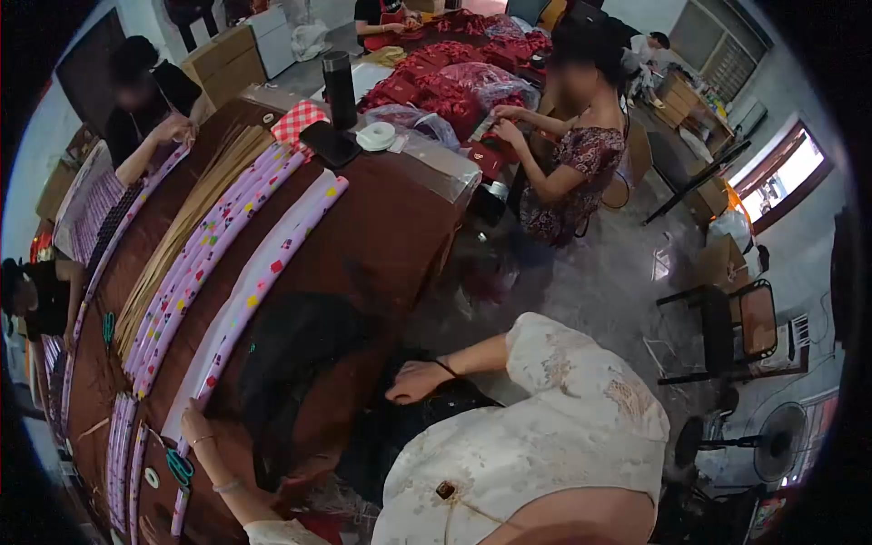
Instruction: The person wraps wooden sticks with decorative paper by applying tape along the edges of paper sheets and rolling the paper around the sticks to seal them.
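Note:
On the brown table, my left hand (pixel 196 425) lies at the lower end of a long lilac patterned strip (pixel 263 272), its fingers pressed on the strip's edge. My right hand (pixel 413 382) rests near my lap beside black cloth, fingers curled; whether anything is in it is hidden. Teal-handled scissors (pixel 179 468) lie just below my left hand, and a small white roll (pixel 152 477) is to their left. Further left run a bundle of rolled lilac patterned strips (pixel 204 259) and a bundle of thin tan sticks (pixel 173 227).
A black tumbler (pixel 339 89), a phone (pixel 329 143) and a tape roll (pixel 375 136) stand at the table's far end. People work at the left edge and beyond the table near red items (pixel 436 82). Chairs (pixel 718 336) and a fan (pixel 781 442) are at right.

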The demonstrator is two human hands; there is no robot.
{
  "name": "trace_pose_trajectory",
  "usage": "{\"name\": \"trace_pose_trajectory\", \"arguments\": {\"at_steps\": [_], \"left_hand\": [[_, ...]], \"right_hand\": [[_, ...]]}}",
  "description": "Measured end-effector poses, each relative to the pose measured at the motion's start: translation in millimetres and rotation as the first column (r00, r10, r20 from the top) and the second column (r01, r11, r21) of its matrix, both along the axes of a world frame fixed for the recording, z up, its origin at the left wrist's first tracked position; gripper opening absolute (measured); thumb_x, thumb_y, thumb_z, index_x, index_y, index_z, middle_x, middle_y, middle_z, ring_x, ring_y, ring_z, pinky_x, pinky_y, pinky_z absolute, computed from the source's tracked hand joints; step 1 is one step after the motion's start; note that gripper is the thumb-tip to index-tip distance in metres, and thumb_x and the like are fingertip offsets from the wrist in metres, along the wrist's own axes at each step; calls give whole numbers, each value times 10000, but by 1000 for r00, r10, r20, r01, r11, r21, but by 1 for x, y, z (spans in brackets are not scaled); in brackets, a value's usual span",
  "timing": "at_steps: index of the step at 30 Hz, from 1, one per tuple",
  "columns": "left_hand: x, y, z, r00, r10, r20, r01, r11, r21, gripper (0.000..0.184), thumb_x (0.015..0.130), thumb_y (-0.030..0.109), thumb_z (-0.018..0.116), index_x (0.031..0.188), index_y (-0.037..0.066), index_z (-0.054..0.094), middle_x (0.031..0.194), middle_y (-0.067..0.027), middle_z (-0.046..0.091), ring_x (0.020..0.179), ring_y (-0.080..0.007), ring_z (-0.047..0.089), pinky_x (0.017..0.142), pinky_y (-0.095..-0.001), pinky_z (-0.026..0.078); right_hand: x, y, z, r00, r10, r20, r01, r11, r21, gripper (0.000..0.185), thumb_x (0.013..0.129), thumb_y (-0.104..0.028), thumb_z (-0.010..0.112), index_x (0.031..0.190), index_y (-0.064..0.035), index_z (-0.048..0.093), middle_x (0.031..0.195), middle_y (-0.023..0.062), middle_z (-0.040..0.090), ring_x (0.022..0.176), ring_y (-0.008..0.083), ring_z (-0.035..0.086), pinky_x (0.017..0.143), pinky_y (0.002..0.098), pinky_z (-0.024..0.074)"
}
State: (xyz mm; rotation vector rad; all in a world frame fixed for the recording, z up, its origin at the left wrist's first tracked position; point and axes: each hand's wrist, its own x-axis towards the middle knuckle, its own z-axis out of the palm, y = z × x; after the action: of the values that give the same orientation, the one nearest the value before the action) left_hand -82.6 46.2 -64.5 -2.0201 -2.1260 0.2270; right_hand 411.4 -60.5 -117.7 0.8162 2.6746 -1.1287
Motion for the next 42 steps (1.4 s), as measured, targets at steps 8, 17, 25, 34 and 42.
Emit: {"name": "trace_pose_trajectory", "arguments": {"at_steps": [8,17,25,34,42], "left_hand": [[-29,3,-32,999,-22,48,17,994,108,295,894,202,376,783,11,571,656,-213,584,606,-357,582,492,-448,440],[57,-15,53,990,141,-9,-141,987,-80,177,848,125,410,963,118,545,839,-139,629,796,-285,624,652,-396,508],[53,-19,54,988,141,54,-139,989,-52,155,839,114,417,941,91,530,838,-145,628,795,-293,622,667,-385,508],[59,-23,58,992,121,36,-120,992,-32,147,826,101,425,943,112,512,865,-109,613,803,-282,617,653,-389,501],[65,-22,65,991,131,19,-130,990,-52,142,832,134,444,934,104,539,886,-118,630,814,-275,624,666,-375,505]], "right_hand": [[-141,2,-101,899,236,-370,-289,952,-96,513,831,-305,509,1254,-31,416,1277,166,424,1200,320,365,1020,414,239],[-178,-36,-98,845,-106,-525,-160,885,-436,320,801,-364,560,944,-80,596,894,115,600,866,283,564,775,371,419],[-171,-48,-31,910,305,-282,-411,756,-510,294,822,-331,547,922,-61,603,834,88,617,826,231,585,743,316,437],[16,5,-16,928,-344,-139,290,906,-309,264,903,-159,455,1138,-68,533,1107,118,571,976,246,557,800,338,441],[149,82,104,503,-667,-550,863,354,360,236,890,-175,501,1029,-11,597,965,108,604,881,226,576,771,341,460]]}}
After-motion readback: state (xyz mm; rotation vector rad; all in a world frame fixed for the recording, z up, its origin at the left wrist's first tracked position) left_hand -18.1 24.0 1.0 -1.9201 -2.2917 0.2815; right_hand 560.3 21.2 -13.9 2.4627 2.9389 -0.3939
